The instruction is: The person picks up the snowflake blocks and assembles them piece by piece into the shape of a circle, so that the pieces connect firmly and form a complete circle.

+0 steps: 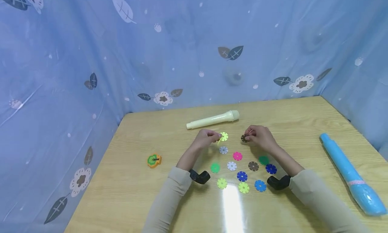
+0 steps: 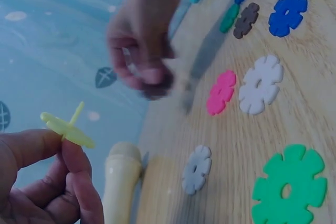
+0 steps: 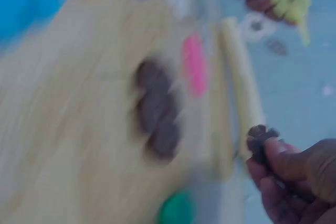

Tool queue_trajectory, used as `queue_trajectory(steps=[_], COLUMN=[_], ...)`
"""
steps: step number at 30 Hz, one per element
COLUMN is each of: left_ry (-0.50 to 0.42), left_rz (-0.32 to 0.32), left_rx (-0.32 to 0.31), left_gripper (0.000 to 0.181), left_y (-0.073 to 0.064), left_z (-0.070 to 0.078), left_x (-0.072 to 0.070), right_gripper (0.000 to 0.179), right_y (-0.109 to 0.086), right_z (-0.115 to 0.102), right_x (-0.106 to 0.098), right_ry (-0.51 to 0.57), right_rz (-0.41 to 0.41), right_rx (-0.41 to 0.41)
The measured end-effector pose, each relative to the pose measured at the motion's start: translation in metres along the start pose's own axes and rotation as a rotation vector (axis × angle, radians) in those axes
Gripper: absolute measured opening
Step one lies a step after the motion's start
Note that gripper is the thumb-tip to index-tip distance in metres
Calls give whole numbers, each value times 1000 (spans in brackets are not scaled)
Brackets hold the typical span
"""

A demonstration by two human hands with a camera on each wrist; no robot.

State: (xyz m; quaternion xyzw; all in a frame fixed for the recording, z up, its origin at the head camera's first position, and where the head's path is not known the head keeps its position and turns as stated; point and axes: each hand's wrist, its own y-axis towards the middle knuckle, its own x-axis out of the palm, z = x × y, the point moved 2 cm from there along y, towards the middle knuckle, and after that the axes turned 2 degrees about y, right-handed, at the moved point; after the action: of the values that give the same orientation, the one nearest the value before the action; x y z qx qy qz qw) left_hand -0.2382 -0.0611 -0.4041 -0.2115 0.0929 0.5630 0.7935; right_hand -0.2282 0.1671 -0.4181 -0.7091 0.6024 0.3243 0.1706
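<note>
My left hand [image 1: 207, 137] pinches a pair of yellow notched plastic discs [image 2: 68, 131] between thumb and fingertips. The two discs cross each other at an angle, slotted together. To the right, my right hand [image 1: 261, 138] holds a dark brown notched disc [image 3: 258, 141] by its edge, thumb on one face. Both hands are raised over the far part of the table, apart from each other. Nearest below them lie a grey disc [image 1: 223, 150] and a pink disc [image 1: 237, 156]. The right wrist view is blurred.
More loose discs lie flat nearer me: green [image 1: 215, 168], white [image 1: 231, 166], brown [image 1: 253, 166], dark blue [image 1: 242, 176] and yellow-green [image 1: 222, 183]. A cream toy microphone [image 1: 213, 120] lies behind, a blue one [image 1: 351, 179] at right. An orange-edged tree piece [image 1: 154, 160] sits left.
</note>
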Motion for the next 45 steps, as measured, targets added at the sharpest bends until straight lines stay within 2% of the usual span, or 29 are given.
queue_trajectory(steps=[3, 5, 10, 15, 19, 22, 25, 27, 30, 32, 34, 36, 39, 45], left_ry=[-9, -21, -72, -93, -137, -174, -173, -96, 159, 356, 486, 550, 574, 642], left_rz=[7, 12, 28, 38, 41, 64, 85, 86, 126, 186, 235, 246, 198, 200], left_rx=[-3, 9, 20, 16, -17, -59, -63, -25, 64, 153, 261, 383, 511, 552], left_gripper=[24, 24, 24, 23, 22, 20, 18, 16, 16, 18, 20, 21, 20, 12], left_y=[-2, -2, 2, 5, 5, 3, 0, -2, -8, -11, -13, -13, -12, -10], left_z=[-3, -3, 2, 7, 11, 13, 10, 7, 4, 7, 12, 19, 28, 35], left_x=[1, 1, 3, 3, 5, 7, 10, 10, 7, 4, 3, 3, 5, 7], right_gripper=[9, 9, 5, 4, 4, 4, 6, 6, 2, 1, 4, 6, 8, 8], right_y=[1, 3, 7, 9, 8, 7, 5, 3, 1, 0, 0, 1, 4, 7], right_z=[-14, -23, -39, -46, -51, -54, -56, -55, -52, -50, -48, -48, -48, -52], right_x=[7, 9, 10, 8, 9, 12, 16, 18, 22, 23, 24, 24, 23, 22], right_ry=[99, 125, 123, 149, 165, 142, 96, 74, 59, 54, 60, 70, 109, 163], right_rz=[39, 58, 88, 110, 160, 213, 228, 206, 155, 133, 130, 138, 142, 133], right_rx=[-25, -36, -74, -86, -89, -111, -156, -188, -223, -235, -239, -248, -266, -276])
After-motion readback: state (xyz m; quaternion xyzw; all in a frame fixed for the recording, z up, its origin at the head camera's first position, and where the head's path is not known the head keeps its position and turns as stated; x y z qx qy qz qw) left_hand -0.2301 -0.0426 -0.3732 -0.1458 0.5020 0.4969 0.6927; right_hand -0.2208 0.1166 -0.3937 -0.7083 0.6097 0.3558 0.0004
